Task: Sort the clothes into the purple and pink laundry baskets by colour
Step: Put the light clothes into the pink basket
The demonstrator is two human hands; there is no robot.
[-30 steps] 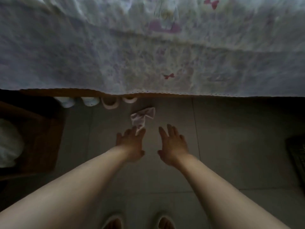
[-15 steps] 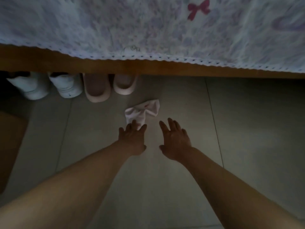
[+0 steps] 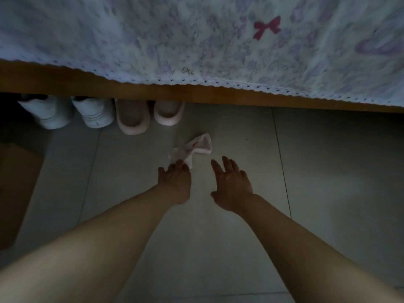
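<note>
A small pale pink sock [image 3: 194, 148] with a red mark lies crumpled on the grey tiled floor in front of the bed. My left hand [image 3: 175, 182] reaches down to it, and its fingertips touch the sock's near end. My right hand [image 3: 231, 184] hovers just right of the sock with fingers spread and straight, holding nothing. No laundry basket is in view.
A bed with a white printed sheet [image 3: 196, 40] and a wooden frame [image 3: 218, 95] spans the top. Under its edge stand two white shoes [image 3: 91, 113] and two pink slippers [image 3: 133, 119]. A brown wooden piece of furniture [image 3: 15, 193] is at the left.
The view has dropped closer to the floor, so the shoes under the bed show. My left hand has come onto the sock's near end. My right hand stays beside it.
</note>
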